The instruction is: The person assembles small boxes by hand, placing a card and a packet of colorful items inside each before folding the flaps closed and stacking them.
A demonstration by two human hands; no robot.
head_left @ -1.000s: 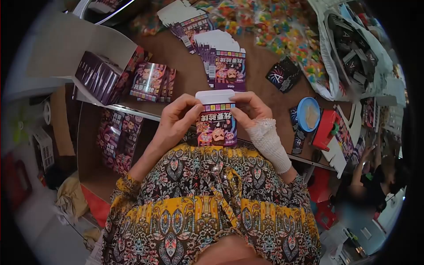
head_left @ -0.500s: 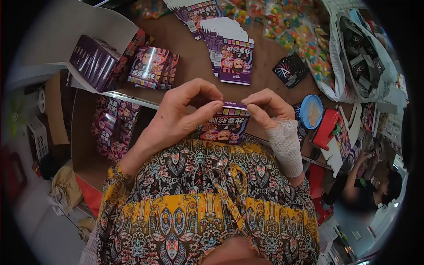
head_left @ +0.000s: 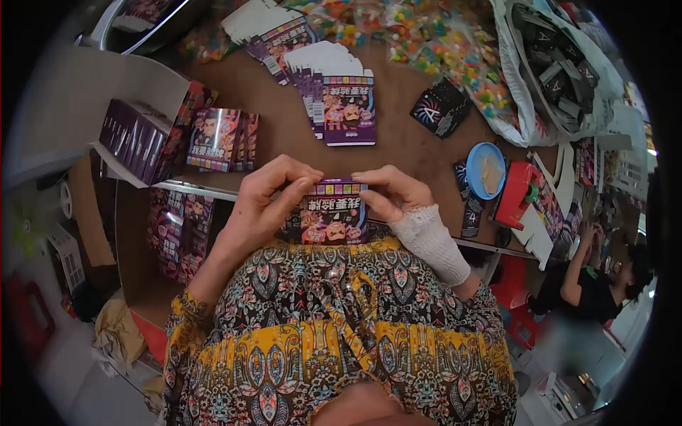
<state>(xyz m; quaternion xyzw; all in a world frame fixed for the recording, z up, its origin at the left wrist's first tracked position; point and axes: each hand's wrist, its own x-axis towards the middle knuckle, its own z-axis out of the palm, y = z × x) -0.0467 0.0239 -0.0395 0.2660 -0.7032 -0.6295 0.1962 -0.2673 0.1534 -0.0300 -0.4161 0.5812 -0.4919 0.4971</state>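
Observation:
A purple printed card box [head_left: 334, 216] is held upright against my patterned clothing, with its printed face showing. My left hand [head_left: 273, 199] pinches its upper left corner between thumb and fingers. At the upper right corner, my right hand [head_left: 398, 195], with a white mesh sleeve at the wrist, has thumb and fingertips closed on the same box. Beyond my hands, a fan of flat purple boxes [head_left: 348, 110] lies on the brown table [head_left: 277, 135]. A second fan of flat boxes [head_left: 284, 42] is behind it.
Filled purple boxes [head_left: 138, 142] stand in a carton at left; more boxes [head_left: 174, 231] fill a lower carton. Black packets [head_left: 440, 110], candy bags [head_left: 455, 50], a blue round lid [head_left: 485, 170] and a red tape dispenser [head_left: 517, 195] are at right. A person [head_left: 582, 287] is far right.
The view has shifted, so the table items appear farther left. Both hands and the box sit slightly lower and more to the left in view, with the grip on its top edge kept.

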